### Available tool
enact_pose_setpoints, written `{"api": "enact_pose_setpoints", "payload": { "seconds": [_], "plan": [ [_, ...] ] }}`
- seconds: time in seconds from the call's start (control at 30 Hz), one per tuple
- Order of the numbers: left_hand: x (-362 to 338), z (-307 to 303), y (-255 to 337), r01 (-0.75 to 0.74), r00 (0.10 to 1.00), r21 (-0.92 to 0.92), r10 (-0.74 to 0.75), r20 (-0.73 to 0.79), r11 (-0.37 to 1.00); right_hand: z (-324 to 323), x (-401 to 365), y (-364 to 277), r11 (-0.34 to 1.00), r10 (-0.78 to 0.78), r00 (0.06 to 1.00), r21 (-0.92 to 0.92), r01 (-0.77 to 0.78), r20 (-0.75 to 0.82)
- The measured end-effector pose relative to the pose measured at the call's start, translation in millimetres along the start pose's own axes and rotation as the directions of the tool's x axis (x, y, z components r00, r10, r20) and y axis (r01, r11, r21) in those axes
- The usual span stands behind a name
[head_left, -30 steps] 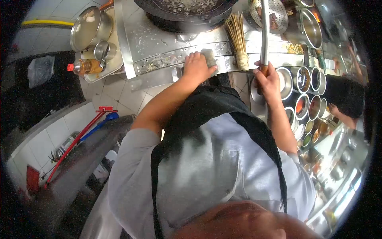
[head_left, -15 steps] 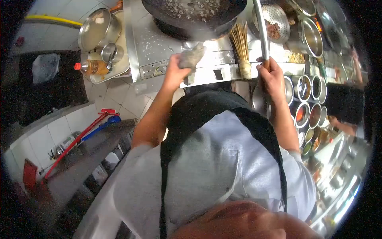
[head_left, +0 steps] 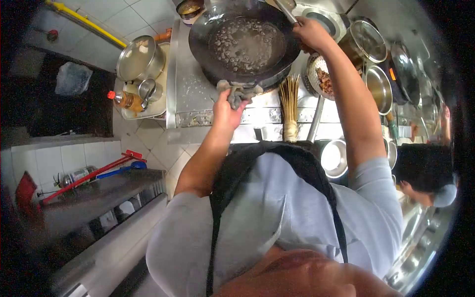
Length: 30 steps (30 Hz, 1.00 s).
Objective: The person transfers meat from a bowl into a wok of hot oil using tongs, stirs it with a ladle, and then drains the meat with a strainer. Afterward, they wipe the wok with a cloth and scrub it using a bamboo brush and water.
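My left hand is closed around a crumpled grey cloth, which lies against the near rim of a large black wok. Bubbling clear liquid fills the bottom of the wok. Beyond the wok's right rim, my right hand grips the metal handle of a long utensil; its far end runs to the top edge, so I cannot make out its head. A bamboo brush stands bristles-up in front of the wok. Right of it rests a perforated strainer holding brown pieces.
On the left, a tray carries a steel pot, a small metal cup and a red-capped bottle. Steel pots stand to the right. Another person's arm shows at far right. A red-handled tool leans at lower left.
My right hand has moved forward with the utensil, from near the counter's front edge to beyond the wok's right rim. My left hand has brought the cloth to the wok's near rim.
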<state>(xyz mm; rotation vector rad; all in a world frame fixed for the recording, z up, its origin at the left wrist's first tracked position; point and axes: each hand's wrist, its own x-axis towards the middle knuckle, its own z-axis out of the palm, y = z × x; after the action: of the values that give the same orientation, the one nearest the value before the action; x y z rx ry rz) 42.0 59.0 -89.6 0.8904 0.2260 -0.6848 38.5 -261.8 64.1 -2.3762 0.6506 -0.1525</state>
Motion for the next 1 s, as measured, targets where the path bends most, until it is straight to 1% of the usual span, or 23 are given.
{"api": "enact_pose_setpoints", "payload": {
  "seconds": [0.07, 0.1, 0.13, 0.2, 0.23, 0.27, 0.3, 0.33, 0.37, 0.43, 0.47, 0.53, 0.57, 0.63, 0.67, 0.7, 0.73, 0.77, 0.83, 0.87, 0.9, 0.97, 1.0],
  "plan": [
    [-3.8, -1.0, 2.3, -0.100, 0.985, 0.048, 0.106, -0.139, 0.994, 3.2, 18.0, 2.2, 0.998, -0.058, 0.998, -0.018, 0.058, -0.002],
    [-17.0, 6.7, 18.3, -0.092, 0.975, 0.190, 0.127, -0.183, 0.977, 3.1, 22.8, 1.5, 1.000, -0.027, 0.997, 0.001, 0.027, 0.067],
    [-21.6, 7.4, 23.2, -0.089, 0.974, 0.194, 0.126, -0.189, 0.977, 2.0, 23.3, -1.8, 1.000, 0.003, 0.990, 0.018, -0.006, 0.139],
    [-31.8, -1.7, 27.0, -0.116, 0.989, 0.216, 0.132, -0.060, 0.969, -11.0, 14.5, -11.7, 0.997, -0.001, 0.978, -0.073, 0.016, 0.206],
    [-7.7, -32.3, 16.2, -0.161, 0.982, 0.278, 0.127, 0.139, 0.947, -17.3, -6.4, -33.0, 0.999, 0.017, 0.980, 0.042, -0.026, 0.197],
    [-5.2, -24.5, 21.1, -0.149, 0.986, 0.285, 0.120, 0.116, 0.947, -19.0, 4.5, -19.6, 0.993, 0.024, 0.954, 0.101, -0.057, 0.298],
    [-4.8, -3.2, 29.8, 0.016, 0.998, 0.036, -0.018, 0.065, 0.999, -23.6, -4.7, -35.4, 0.996, 0.090, 0.954, -0.035, -0.083, 0.287],
    [0.1, 10.8, 34.9, 0.170, 0.985, -0.223, -0.161, 0.060, 0.960, -29.7, -13.4, -49.7, 0.979, 0.153, 0.954, -0.174, -0.109, 0.257],
    [8.6, 11.3, 34.0, 0.180, 0.982, -0.195, -0.167, 0.084, 0.964, -27.3, -11.2, -46.9, 0.978, 0.157, 0.954, -0.172, -0.115, 0.254],
    [5.0, 10.9, 36.4, 0.177, 0.983, -0.214, -0.162, 0.086, 0.961, -20.3, -9.4, -42.7, 0.943, 0.018, 0.991, -0.331, 0.027, 0.134],
    [5.0, 10.6, 38.4, 0.165, 0.985, -0.235, -0.149, 0.086, 0.958, -19.7, -8.7, -42.0, 0.944, 0.024, 0.991, -0.329, 0.020, 0.131],
    [15.7, 3.3, 34.8, 0.162, 0.986, -0.199, -0.151, 0.071, 0.966, -17.8, -17.4, -51.8, 0.965, 0.180, 0.965, -0.225, -0.135, 0.192],
    [22.5, 0.4, 32.1, 0.152, 0.988, -0.170, -0.144, 0.058, 0.974, -15.2, -16.0, -48.9, 0.964, 0.190, 0.963, -0.222, -0.146, 0.190],
    [38.9, 4.8, 23.3, 0.183, 0.983, -0.164, -0.182, 0.020, 0.969, -10.1, -7.9, -42.2, 0.952, 0.225, 0.935, -0.268, -0.150, 0.275],
    [44.1, 7.6, 18.3, 0.204, 0.977, -0.167, -0.210, -0.020, 0.965, -8.6, -7.5, -40.4, 0.950, 0.233, 0.935, -0.269, -0.160, 0.268],
    [46.2, 12.1, 16.4, 0.204, 0.973, -0.173, -0.219, -0.071, 0.964, -9.6, -6.5, -42.0, 0.940, 0.193, 0.948, -0.324, -0.106, 0.251],
    [47.5, 13.1, 17.6, 0.210, 0.973, -0.172, -0.223, -0.059, 0.962, -11.5, -6.1, -43.6, 0.924, 0.153, 0.959, -0.379, -0.053, 0.239],
    [45.8, 9.8, 20.1, 0.250, 0.964, -0.180, -0.263, -0.052, 0.951, -14.3, -5.9, -45.6, 0.922, 0.160, 0.958, -0.383, -0.059, 0.236],
    [46.2, 4.1, 25.8, 0.288, 0.953, -0.183, -0.299, -0.039, 0.940, -23.0, -6.2, -61.1, 0.837, 0.445, 0.866, -0.451, -0.310, 0.230],
    [45.9, 1.3, 28.3, 0.305, 0.951, -0.171, -0.309, 0.006, 0.937, -21.6, -3.4, -61.8, 0.836, 0.448, 0.865, -0.449, -0.316, 0.226],
    [43.1, 5.5, 33.4, 0.321, 0.947, -0.159, -0.317, 0.052, 0.933, -19.5, 1.5, -61.2, 0.813, 0.422, 0.888, -0.509, -0.282, 0.181],
    [40.9, 20.9, 38.7, 0.357, 0.934, -0.173, -0.356, 0.036, 0.918, -12.3, 4.7, -59.2, 0.782, 0.390, 0.910, -0.572, -0.247, 0.141],
    [41.0, 30.7, 41.7, 0.387, 0.920, -0.190, -0.390, 0.023, 0.902, -8.1, 6.5, -58.3, 0.682, 0.291, 0.947, -0.723, -0.106, 0.135]
  ]
}}
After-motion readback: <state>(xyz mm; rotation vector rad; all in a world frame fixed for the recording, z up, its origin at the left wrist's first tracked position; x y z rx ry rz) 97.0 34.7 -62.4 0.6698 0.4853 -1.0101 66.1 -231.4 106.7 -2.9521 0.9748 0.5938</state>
